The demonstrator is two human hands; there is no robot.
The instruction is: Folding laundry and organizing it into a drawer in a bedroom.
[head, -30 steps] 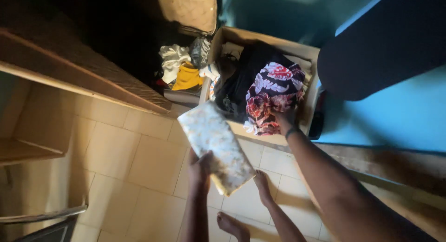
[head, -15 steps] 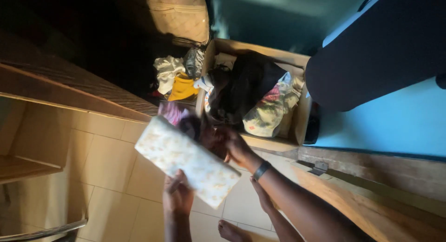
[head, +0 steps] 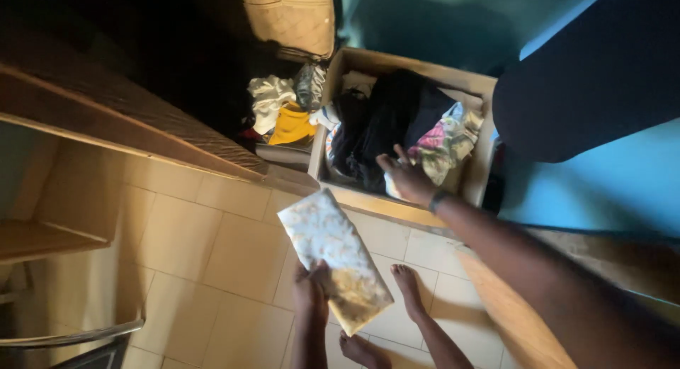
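Tiles (head: 212, 248) beneath wooden drawer (head: 368, 199)

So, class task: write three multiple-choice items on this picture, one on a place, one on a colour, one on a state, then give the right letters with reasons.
1. Where is the right hand?
A in the wooden drawer
B on the floor
C on the bag

2. What colour is the cloth left of the drawer?
A purple
B yellow
C grey

3. What is the left hand doing?
A hanging empty
B gripping the folded cloth
C pressing the tiles

A: the hand rests on clothes inside the drawer.
B: it is plainly yellow.
B: the fingers wrap the folded cloth.
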